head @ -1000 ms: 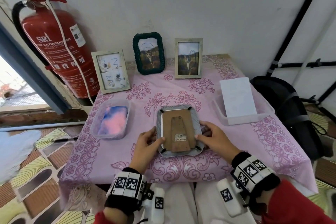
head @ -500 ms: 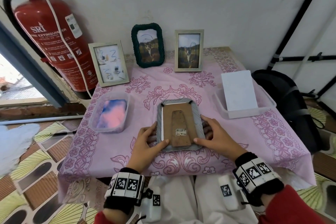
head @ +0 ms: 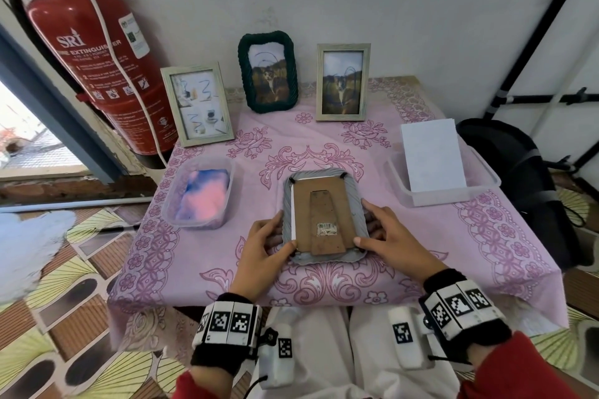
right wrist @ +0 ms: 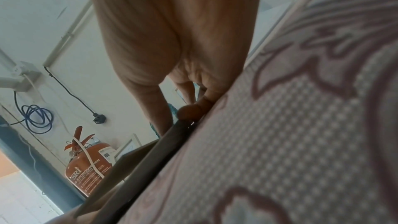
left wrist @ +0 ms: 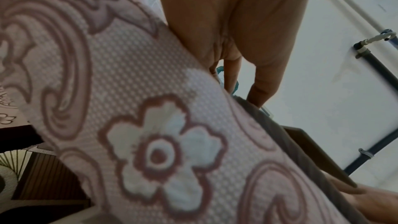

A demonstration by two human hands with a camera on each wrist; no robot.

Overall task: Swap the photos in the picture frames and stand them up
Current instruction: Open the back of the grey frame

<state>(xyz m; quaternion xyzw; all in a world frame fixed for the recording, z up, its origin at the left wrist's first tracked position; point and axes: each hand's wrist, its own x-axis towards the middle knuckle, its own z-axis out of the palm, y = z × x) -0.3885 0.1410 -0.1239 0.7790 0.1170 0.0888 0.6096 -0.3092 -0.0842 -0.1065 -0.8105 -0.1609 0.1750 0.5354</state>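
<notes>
- Head view: grey frame (head: 324, 256) lies face down between my hands, near the front table edge; brown backing board (head: 321, 204) with its easel leg faces up; sliver of white photo edge (head: 292, 214) shows along the side by my left hand
- left hand (head: 262, 256): thumb on the near left corner, other fingers against the frame's outer edge; light pinch on the frame, not a closed fist
- right hand (head: 392, 236): thumb at the near right corner, fingers spread along the frame's right edge; holding the frame too
- Risks, my judgement: small black corner tabs look thin; forcing one could bend or snap it; board looks like stiff card, prying from a single corner could crease it or the photo beneath
- frame sits close to the table edge on a loose pink tablecloth (head: 486, 236); a hard pull toward me could drag the cloth or slide the frame off
- Textures: frame rim ribbed, rounded corners, looks plastic; board matte, barcode sticker near my thumbs; cloth woven, floral
- beyond my fingertips, three frames stand upright: pale wood frame (head: 196, 104), dark green frame (head: 267, 71), second pale frame (head: 343, 82)
</notes>
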